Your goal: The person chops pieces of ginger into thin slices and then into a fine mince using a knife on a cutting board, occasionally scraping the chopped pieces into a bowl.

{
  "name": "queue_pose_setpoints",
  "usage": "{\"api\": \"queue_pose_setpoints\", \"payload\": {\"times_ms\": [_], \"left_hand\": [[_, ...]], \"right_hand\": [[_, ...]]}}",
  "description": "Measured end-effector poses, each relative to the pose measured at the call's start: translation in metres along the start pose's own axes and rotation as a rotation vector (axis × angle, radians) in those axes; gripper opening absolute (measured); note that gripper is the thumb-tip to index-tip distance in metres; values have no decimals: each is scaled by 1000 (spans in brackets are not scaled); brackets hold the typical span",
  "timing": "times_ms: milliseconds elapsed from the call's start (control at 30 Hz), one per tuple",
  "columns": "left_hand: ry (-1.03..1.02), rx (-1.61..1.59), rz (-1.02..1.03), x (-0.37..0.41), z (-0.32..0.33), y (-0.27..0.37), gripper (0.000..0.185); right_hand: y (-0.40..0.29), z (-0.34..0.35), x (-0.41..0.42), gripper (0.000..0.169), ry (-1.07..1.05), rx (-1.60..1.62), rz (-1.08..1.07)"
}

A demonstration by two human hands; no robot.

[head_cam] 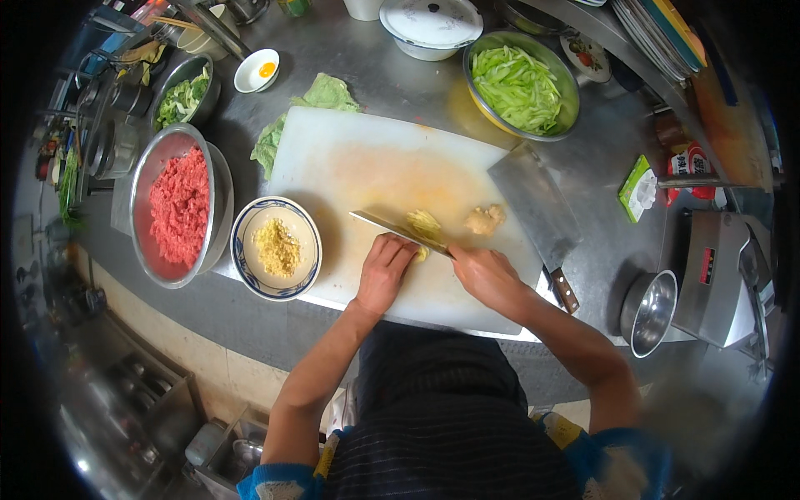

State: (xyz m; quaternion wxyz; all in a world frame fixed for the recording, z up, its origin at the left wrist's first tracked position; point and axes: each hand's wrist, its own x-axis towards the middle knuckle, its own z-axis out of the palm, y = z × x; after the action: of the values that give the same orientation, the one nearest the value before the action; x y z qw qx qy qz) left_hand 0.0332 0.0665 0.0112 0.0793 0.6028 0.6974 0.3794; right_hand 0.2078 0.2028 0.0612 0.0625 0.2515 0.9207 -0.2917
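My right hand (486,275) is closed round the handle of a kitchen knife (400,231), whose blade points up and left over a white cutting board (375,137). Beside the blade, my left hand (384,269) rests its curled fingertips on a pale yellow piece, probably ginger (422,254); the fingers partly hide it. Thin yellow slices (425,224) lie on the blade's far side. A knobbly piece of ginger (485,219) sits farther right on the board. At the board's left edge stands a blue-rimmed bowl (244,275) of chopped yellow bits (277,247).
A cleaver (534,194) lies across the board's right edge. Metal bowls hold minced red meat (181,209), sliced green vegetable (517,90) and cut greens (183,100). Behind the board are cabbage leaves (328,94) and a small bowl with yolk (257,70). A steel bowl (650,314) stands right.
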Motion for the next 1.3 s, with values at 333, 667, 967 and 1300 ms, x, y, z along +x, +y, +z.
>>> {"api": "queue_pose_setpoints", "payload": {"times_ms": [333, 667, 967, 1300], "left_hand": [[13, 23, 29, -8, 3, -4, 35], [31, 0, 13, -2, 4, -1, 31], [50, -11, 18, -6, 5, -3, 31], [40, -3, 21, -12, 5, -7, 35]], "right_hand": [[-10, -27, -11, 13, -53, 21, 20], [-5, -4, 4, 11, 6, 36, 10], [-8, -8, 2, 10, -60, -11, 23], [-13, -29, -13, 17, -146, -16, 44]]}}
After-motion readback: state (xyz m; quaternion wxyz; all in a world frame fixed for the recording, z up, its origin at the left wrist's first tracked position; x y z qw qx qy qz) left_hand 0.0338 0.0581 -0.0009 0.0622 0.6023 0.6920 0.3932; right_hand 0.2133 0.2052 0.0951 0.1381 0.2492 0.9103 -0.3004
